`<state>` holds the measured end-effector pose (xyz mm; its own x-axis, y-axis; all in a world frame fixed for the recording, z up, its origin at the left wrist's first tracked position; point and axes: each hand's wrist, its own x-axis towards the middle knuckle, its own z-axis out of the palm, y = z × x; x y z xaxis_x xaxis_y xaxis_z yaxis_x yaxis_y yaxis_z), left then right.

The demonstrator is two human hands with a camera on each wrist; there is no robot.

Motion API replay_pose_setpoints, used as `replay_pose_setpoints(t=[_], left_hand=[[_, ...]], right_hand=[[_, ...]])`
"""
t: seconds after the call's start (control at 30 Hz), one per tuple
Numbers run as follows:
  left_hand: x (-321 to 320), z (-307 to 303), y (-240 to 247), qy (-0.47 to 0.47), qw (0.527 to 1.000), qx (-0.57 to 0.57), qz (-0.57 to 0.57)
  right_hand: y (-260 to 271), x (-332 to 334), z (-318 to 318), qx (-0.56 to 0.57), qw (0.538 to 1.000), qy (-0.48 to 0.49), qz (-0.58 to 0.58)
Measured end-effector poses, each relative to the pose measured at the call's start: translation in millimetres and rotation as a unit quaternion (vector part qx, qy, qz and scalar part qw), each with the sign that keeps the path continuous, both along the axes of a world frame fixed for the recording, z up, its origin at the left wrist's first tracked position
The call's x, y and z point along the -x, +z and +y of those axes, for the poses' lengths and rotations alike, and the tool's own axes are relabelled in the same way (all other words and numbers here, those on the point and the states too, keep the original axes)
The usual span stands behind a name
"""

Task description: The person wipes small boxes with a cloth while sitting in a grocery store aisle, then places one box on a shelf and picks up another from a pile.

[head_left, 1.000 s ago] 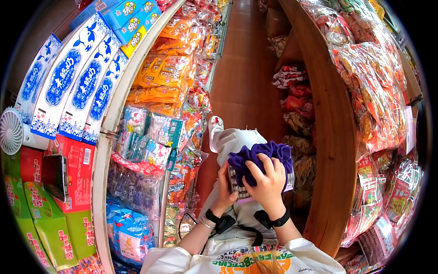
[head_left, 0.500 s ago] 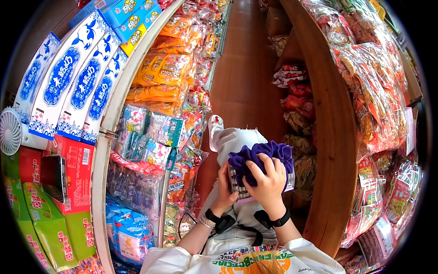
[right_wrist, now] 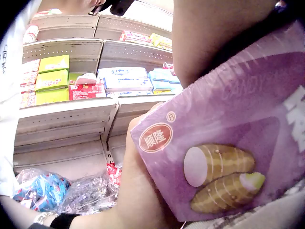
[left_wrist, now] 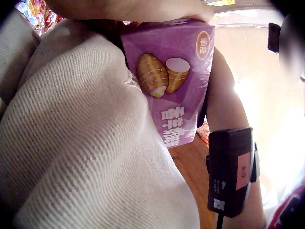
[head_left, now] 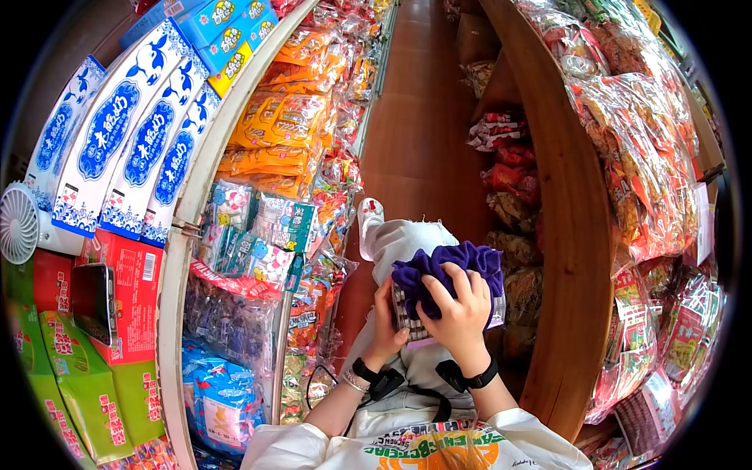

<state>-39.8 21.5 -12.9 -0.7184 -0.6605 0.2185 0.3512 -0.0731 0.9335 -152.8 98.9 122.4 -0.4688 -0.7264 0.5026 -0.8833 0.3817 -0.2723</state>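
A purple candy box (left_wrist: 183, 105) with taro pictures rests at the person's lap, against the pale trousers (left_wrist: 81, 129). My left hand (head_left: 385, 325) grips the box along its left side, thumb at the near edge. Over the top of the box lies a bunched dark purple cloth (head_left: 407, 274). My right hand (head_left: 458, 309) holds this cloth from above, its fingers spread and bent over the folds. In the right wrist view the box front (right_wrist: 209, 114) fills the right side, with the left hand behind its corner. The box's top is mostly hidden by cloth and hand.
Left shelves hold white-and-blue boxes (head_left: 110, 133), green boxes (head_left: 82, 384), a phone (head_left: 98, 305) and a small fan (head_left: 17, 225). Bagged snacks (head_left: 278, 117) line the lower left. A wooden shelf edge (head_left: 576, 235) with more bags borders the right. A brown floor aisle (head_left: 423, 117) runs ahead.
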Motion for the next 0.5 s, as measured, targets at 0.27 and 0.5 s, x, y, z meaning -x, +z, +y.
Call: replay_pose_setpoints(t=[0.27,0.5], left_hand=[[-0.2,0.1,3.2,0.001,1.0,0.001,-0.001],[0.0,0.3,2.0,-0.006,1.0,-0.006,0.004]], right_hand=[[0.9,-0.2,0.5,0.0,1.0,0.002,-0.004],[1.7,-0.4,0.4,0.0,1.0,0.002,-0.003]])
